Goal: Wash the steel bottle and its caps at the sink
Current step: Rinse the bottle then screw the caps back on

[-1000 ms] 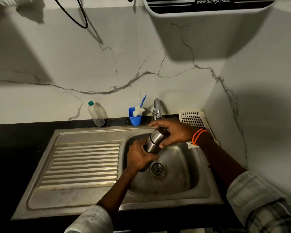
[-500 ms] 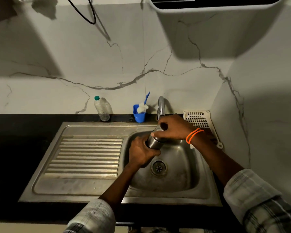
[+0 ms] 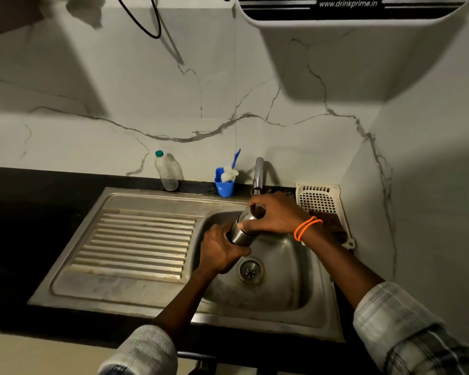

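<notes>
The steel bottle (image 3: 241, 231) is held tilted over the sink basin (image 3: 276, 290), its top up under the tap (image 3: 258, 175). My left hand (image 3: 222, 249) grips its lower body. My right hand (image 3: 272, 213) is curled round the bottle's top end, where a dark cap (image 3: 257, 209) shows between the fingers. Most of the bottle is hidden by both hands. No water stream is visible.
A ribbed steel drainboard (image 3: 136, 239) lies left of the basin. At the back stand a clear plastic bottle (image 3: 166, 171), a blue holder with a brush (image 3: 225, 181) and a white perforated tray (image 3: 321, 203). A water purifier (image 3: 349, 12) hangs overhead. A black counter surrounds the sink.
The view shifted slightly; both hands keep their grip on the bottle, which sits a little closer under the tap than a second ago.
</notes>
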